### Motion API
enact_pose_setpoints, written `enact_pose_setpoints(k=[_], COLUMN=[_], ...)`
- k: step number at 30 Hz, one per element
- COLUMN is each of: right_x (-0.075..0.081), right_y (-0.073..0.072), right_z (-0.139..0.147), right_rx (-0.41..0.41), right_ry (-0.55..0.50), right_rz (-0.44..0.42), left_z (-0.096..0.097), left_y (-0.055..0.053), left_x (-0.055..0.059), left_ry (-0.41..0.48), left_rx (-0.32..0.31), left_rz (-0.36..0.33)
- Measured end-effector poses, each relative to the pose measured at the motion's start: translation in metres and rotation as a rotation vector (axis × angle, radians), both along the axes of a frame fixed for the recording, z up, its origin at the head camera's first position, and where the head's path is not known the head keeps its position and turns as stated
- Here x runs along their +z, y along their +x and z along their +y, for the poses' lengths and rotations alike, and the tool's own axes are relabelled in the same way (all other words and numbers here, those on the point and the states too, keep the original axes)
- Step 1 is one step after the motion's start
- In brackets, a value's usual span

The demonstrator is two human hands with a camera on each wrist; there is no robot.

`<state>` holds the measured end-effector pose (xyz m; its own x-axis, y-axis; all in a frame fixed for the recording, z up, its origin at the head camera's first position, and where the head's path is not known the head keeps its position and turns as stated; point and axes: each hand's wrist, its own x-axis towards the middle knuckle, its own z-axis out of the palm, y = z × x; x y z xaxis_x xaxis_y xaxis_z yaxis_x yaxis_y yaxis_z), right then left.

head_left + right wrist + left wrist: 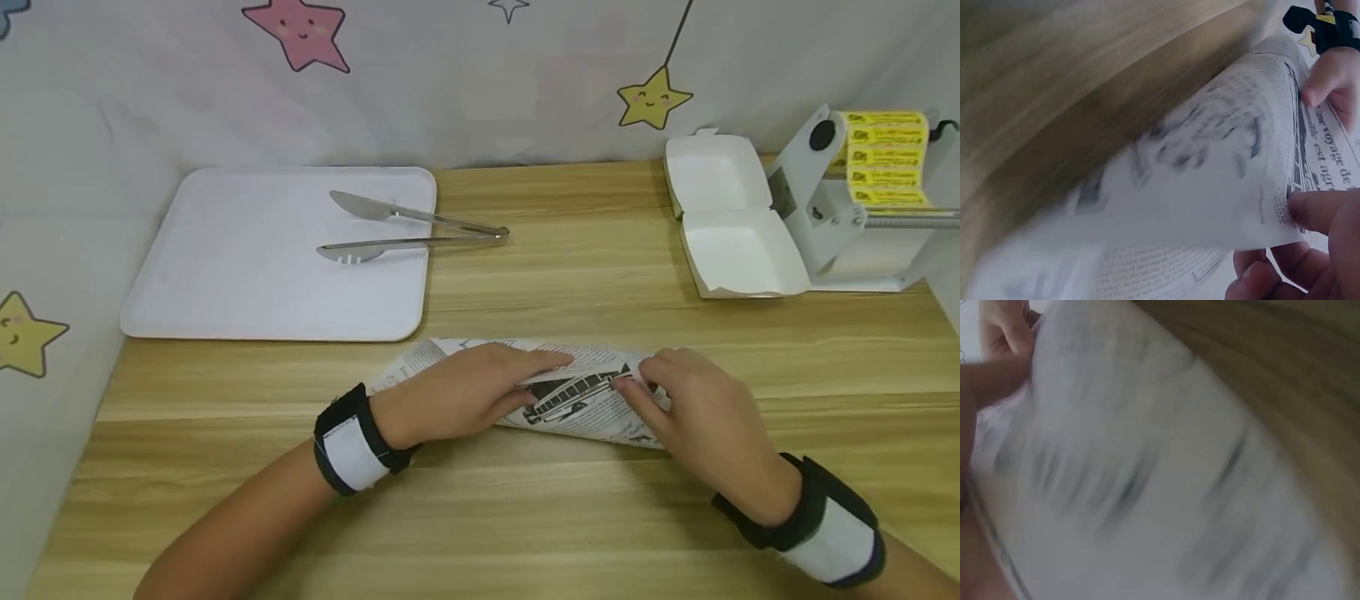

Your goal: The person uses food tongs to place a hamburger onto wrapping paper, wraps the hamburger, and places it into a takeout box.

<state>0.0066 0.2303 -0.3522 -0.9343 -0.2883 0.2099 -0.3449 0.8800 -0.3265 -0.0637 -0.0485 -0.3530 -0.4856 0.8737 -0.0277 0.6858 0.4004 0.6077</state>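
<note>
A sheet of newsprint-patterned wrapping paper (592,404) lies folded into a long shape on the table in front of me. My left hand (468,392) holds its folded edge near the middle, thumb on the near side and fingers across the top. At the paper's right end my right hand (705,417) pinches the edge between thumb and fingers. Seen in the right wrist view, the right thumb (1319,209) presses on the printed face while the fingers curl beneath. Whether anything lies inside the fold is hidden. The left wrist view is mostly blurred paper (1147,456).
Metal tongs (468,239) rest partly on a white tray (247,258) at the back left. An opened white takeaway box (742,250) stands at the back right, beside a label dispenser (817,208) with a yellow label roll (888,158). A star-printed cloth (450,83) hangs behind the table.
</note>
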Motion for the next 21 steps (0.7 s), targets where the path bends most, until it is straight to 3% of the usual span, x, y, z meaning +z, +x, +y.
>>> enact_pose_setpoints(k=[7, 11, 14, 18, 21], right_x=[-0.008, -0.011, -0.013, -0.019, -0.023], right_y=[-0.006, -0.003, 0.000, 0.003, 0.002], right_z=[-0.004, -0.009, -0.015, -0.020, -0.021], right_rx=[-0.052, 0.083, 0.203, 0.246, 0.246], right_ry=[0.021, 0.030, 0.047, 0.096, 0.110], right_rz=[0.084, 0.181, 0.199, 0.141, 0.102], left_z=[0.005, 0.006, 0.006, 0.006, 0.003], left_y=[0.000, 0.002, 0.003, 0.003, 0.001], left_x=[-0.006, -0.008, -0.009, -0.010, -0.011], left_ry=[0.093, 0.109, 0.121, 0.113, 0.064], left_rx=[0.107, 0.125, 0.146, 0.150, 0.136], left_rz=[0.098, 0.133, 0.157, 0.204, 0.291])
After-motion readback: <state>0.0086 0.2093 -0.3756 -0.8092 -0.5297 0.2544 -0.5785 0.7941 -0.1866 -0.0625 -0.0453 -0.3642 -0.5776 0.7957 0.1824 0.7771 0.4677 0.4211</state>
